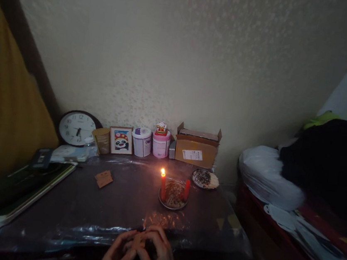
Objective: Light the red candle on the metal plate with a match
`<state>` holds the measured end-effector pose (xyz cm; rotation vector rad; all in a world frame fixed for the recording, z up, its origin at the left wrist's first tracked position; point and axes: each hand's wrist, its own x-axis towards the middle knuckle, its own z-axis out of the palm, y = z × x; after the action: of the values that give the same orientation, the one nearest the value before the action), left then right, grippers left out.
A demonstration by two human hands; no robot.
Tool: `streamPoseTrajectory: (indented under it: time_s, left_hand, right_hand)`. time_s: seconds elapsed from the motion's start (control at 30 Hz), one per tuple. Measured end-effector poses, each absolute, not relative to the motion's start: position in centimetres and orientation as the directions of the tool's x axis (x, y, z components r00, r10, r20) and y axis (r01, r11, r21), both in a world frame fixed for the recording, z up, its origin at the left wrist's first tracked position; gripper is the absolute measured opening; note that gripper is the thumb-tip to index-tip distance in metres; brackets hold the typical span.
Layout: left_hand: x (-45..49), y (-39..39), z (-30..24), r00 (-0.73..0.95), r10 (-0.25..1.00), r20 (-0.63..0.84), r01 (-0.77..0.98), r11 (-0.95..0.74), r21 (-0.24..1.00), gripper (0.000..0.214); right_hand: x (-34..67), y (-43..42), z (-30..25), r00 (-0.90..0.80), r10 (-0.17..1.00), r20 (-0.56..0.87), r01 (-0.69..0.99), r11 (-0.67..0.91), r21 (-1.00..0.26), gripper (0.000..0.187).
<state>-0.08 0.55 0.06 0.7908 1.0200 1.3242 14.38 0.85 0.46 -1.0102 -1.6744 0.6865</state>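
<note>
Close to the table's front edge, my left hand [118, 254] and my right hand [159, 254] meet with fingertips closed around a small brown cardboard piece [138, 241]. Fingers cover much of it, so its full shape is hidden. Beyond them, a round metal plate [172, 208] carries a lit red candle [163, 186] on its left and a shorter, unlit red candle [187, 189] on its right. Behind and to the right, a second plate [193, 181] bears a pile of dark-tipped matchsticks [207, 179]. A flat brown cardboard piece [103, 179] lies left of the candles.
Along the wall stand a clock [78, 128], a panda picture [121, 140], a white tin [141, 142], a pink tin [161, 145] with a cat figurine [161, 127], and a cardboard box [196, 151]. Plastic film covers the table [114, 206]. Bags [265, 174] sit at right.
</note>
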Motion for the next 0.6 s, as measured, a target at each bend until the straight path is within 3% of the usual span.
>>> streamPoseTrajectory:
  time_s: [0.6]
  left_hand:
    - [0.0,0.3,0.5,0.049,0.997,-0.066,-0.464,0.081,0.882,0.039]
  right_hand:
    - [15.0,1.3,-1.1,-0.152,0.862,0.483,0.385,0.501,-0.775,0.030]
